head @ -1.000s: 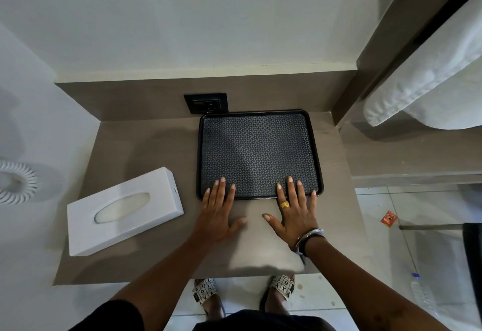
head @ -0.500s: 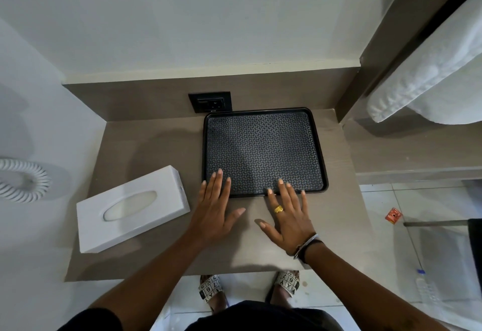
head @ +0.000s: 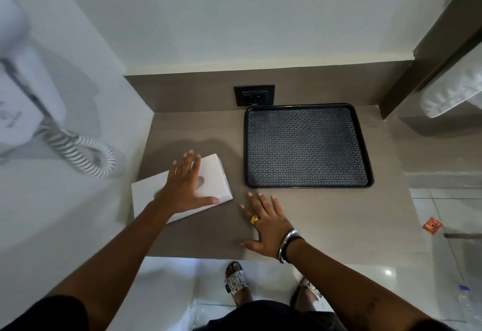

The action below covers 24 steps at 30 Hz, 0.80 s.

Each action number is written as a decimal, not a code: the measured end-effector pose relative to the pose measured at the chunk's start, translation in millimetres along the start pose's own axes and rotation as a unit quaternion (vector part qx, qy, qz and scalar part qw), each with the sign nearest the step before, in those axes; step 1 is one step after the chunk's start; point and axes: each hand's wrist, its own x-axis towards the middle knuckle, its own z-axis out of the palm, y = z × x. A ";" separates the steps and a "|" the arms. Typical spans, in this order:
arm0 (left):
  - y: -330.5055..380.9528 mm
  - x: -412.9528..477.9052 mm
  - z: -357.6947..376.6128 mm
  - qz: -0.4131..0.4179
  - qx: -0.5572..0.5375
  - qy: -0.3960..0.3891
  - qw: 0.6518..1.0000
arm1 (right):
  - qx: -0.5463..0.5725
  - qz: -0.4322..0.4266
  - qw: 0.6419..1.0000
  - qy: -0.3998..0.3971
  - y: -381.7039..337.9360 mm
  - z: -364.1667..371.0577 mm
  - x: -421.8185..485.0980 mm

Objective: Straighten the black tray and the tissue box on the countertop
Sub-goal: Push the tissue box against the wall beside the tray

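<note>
Black tray (head: 307,145) lies flat on the right rear part of the counter (head: 326,216). Its far edge sits close to the back panel, just below the wall socket (head: 254,95); its sides run roughly parallel to the counter's edges. Tray surface is patterned and carries nothing.

Tissue box (head: 211,182), white, lies on the left part of the counter, well apart from the tray. It sits at an angle: the far right corner points toward the tray, the near left end toward the side wall. The oval slot on top is mostly covered.

Left hand (head: 186,187) rests palm down on top of the tissue box, fingers spread, fingertips past the box's far edge, thumb along its near right edge. Flat contact, not a pinch.

Right hand (head: 266,222) lies palm down on the bare counter between box and tray, fingers spread, touching neither. Fingertips are just short of the tray's near edge. Gold ring (head: 254,219) on one finger, bangles (head: 287,246) at the wrist.

Surroundings: a wall-mounted hair dryer (head: 23,90) with coiled cord (head: 86,154) on the left wall, blurred. A white towel (head: 453,93) at the right edge. Below the counter's front edge, tiled floor (head: 167,281) and the person's patterned sandals (head: 236,282). A small red wrapper (head: 432,225) lies on the floor to the right.
</note>
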 end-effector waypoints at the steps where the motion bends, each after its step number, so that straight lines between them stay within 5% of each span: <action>1: -13.8 -1.8 -1.8 -0.007 0.008 -0.029 1.000 | -0.003 0.004 1.000 -0.005 -4.4 0.8 6.0; 9: -71.1 -11.5 -5.6 -0.020 0.045 -0.137 0.989 | -0.023 0.049 0.999 -0.007 -30.8 8.0 34.7; 16: -71.1 -17.2 -3.2 -0.009 0.032 -0.042 0.999 | -0.037 0.054 0.998 -0.001 -31.9 7.3 35.6; 24: -62.0 -5.7 -11.4 -0.167 -0.058 0.078 0.981 | -0.035 0.057 0.998 -0.005 -33.3 6.9 37.7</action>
